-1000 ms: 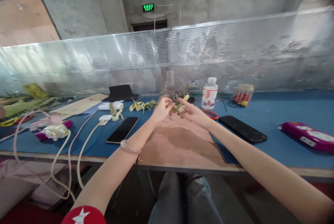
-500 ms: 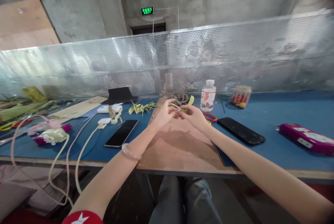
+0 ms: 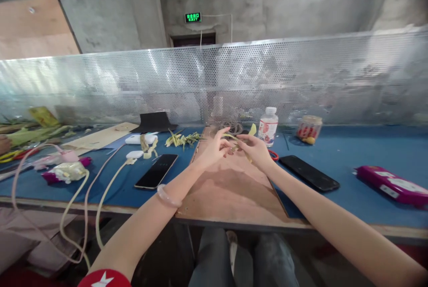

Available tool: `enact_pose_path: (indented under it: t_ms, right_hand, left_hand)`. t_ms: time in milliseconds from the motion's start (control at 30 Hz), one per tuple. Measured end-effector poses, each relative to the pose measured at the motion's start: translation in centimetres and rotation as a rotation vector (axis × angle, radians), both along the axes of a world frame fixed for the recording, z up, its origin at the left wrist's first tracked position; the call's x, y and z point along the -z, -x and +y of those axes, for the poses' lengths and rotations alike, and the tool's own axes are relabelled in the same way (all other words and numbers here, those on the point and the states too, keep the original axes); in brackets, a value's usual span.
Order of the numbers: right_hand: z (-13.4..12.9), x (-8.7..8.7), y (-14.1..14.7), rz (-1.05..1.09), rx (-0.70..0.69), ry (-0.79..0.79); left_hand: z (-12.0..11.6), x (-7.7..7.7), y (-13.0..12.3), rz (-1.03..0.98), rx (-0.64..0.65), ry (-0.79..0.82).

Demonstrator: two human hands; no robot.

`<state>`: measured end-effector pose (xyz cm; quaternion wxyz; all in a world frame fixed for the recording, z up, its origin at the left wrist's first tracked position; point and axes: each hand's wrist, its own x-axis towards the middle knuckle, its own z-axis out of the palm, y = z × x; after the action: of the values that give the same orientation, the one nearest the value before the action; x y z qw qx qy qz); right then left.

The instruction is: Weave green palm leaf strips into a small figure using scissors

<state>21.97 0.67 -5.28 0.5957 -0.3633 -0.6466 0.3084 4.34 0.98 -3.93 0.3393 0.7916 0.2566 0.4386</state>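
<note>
Over the bare wooden strip (image 3: 234, 193) of the table, my left hand (image 3: 216, 148) is curled around one end of a thin yellow-green leaf strip (image 3: 230, 135). My right hand (image 3: 256, 149) pinches the same strip from the other side, and a wider pale leaf end (image 3: 253, 129) sticks up behind its fingers. Just beyond both hands lies a coil of grey cord (image 3: 236, 127). To the left rests a small braided bunch of green leaf pieces (image 3: 183, 139).
Right of my hands are a white bottle (image 3: 268, 126), red-handled scissors (image 3: 274, 155), a black phone (image 3: 309, 173), a jar (image 3: 309, 129) and a purple packet (image 3: 391, 184). Left are another phone (image 3: 156, 171), white chargers with cables (image 3: 134, 155) and a black stand (image 3: 157, 122).
My two hands have moved slightly apart, and the left fingers have loosened and spread somewhat. The view has shifted a little.
</note>
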Motion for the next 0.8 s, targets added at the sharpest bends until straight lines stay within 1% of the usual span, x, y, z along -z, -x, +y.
enact_pose_path:
  t_ms: [67,167,233,267,333,400,467,567,800]
  right_hand:
    - [0.3,0.1,-0.1,-0.012,0.015,-0.015]
    - [0.3,0.2,-0.1,-0.066,0.075,-0.081]
    - [0.0,0.0,0.1,-0.100,0.093,-0.118]
    - [-0.2,-0.1,0.2,-0.111,0.103,-0.129]
    - [-0.7,-0.3,0.5,-0.145,0.137,-0.150]
    - [-1.1,-0.5,0.7,-0.166,0.149,-0.174]
    - [-1.2,-0.7,0.8,-0.163,0.140,-0.186]
    - [-1.3,-0.7,0.7,-0.147,0.123,-0.156]
    - [-1.0,-0.4,0.6,-0.082,0.072,-0.071]
  left_hand:
    - [-0.1,0.1,-0.1,-0.047,-0.045,0.042]
    - [-0.2,0.2,-0.6,-0.121,-0.106,0.127]
    - [-0.3,0.3,-0.9,-0.125,-0.099,0.165]
    - [-0.3,0.3,-1.0,-0.100,-0.074,0.170]
    - [-0.4,0.3,-1.2,-0.031,-0.014,0.160]
    - [-0.5,0.1,-1.1,0.028,0.016,0.126]
    - [-0.7,0.0,-1.0,0.066,0.002,0.076]
    - [-0.8,0.0,-0.8,0.118,-0.047,0.009]
    - [-0.5,0.1,-0.4,0.192,-0.103,-0.006]
